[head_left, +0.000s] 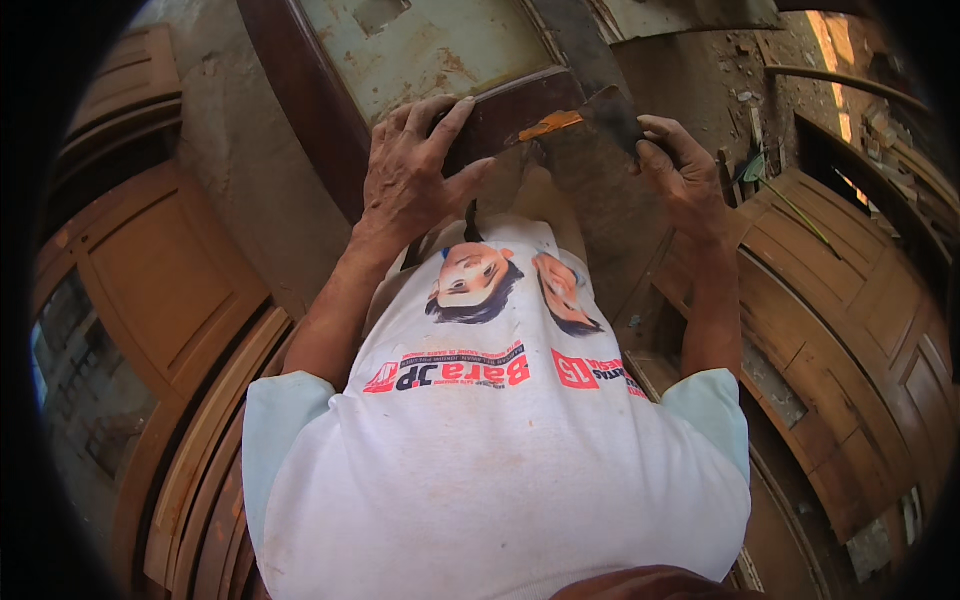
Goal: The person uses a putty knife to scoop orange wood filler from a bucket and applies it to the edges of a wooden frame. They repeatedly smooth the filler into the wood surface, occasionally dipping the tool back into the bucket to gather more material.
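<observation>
In front of me lies a dark brown wooden door (510,118) with a pale, stained panel (430,50) set in its frame. My left hand (415,170) grips the near corner of that frame, fingers over the top and thumb along the near edge. Between thumb and finger, my right hand (688,175) pinches a thin dark flat sheet (612,118), whose kind I cannot make out. The sheet reaches left to the frame's near right corner. Beside it, an orange patch (550,125) marks the frame's near rail.
Brown panelled doors (165,270) lean or lie stacked on the left. More wooden panels (840,300) stand on the right, with a thin green stick (800,215) across one. Debris (735,75) litters the floor at far right.
</observation>
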`<state>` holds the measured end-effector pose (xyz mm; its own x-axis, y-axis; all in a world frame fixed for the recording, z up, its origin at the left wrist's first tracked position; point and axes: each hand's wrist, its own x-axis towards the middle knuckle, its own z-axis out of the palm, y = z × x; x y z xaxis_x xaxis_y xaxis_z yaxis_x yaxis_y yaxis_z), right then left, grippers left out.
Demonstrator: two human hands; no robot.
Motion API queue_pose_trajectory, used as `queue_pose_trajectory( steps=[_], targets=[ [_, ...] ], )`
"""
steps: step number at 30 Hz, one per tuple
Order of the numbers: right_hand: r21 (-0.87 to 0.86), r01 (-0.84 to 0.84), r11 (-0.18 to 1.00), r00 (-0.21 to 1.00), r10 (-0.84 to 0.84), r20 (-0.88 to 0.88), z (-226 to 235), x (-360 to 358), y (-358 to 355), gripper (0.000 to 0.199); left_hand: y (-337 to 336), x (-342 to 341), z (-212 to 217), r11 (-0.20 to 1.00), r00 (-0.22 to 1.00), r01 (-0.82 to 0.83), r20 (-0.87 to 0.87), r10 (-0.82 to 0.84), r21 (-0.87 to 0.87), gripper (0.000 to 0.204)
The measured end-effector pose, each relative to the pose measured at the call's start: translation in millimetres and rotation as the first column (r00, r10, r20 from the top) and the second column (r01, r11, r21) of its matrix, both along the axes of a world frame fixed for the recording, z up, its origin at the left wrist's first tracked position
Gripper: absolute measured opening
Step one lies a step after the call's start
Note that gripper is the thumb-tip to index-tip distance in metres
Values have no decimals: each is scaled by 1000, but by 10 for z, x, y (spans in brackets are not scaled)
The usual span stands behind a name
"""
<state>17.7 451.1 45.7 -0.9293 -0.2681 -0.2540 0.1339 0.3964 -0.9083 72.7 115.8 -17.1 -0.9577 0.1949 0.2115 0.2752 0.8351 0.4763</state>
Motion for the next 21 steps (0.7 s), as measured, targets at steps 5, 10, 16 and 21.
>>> queue_pose_trajectory(
  steps=[5,10,16,21],
  targets=[
    [298,-607,737,778,627,35,254,-1123,101,22,81,39,-147,976,973,-217,-80,218,16,59],
    [528,-815,238,350,929,123,392,-1923,-482,18,265,124,-275,860,843,-510,-202,499,-3,51],
    [565,-796,-217,-170,976,135,323,-2081,-1299,18,403,61,-67,782,754,-621,-227,616,55,41],
    [607,-683,-407,-370,909,193,230,-2001,-1671,21,429,89,-106,757,720,-649,-261,644,77,40]
  ],
)
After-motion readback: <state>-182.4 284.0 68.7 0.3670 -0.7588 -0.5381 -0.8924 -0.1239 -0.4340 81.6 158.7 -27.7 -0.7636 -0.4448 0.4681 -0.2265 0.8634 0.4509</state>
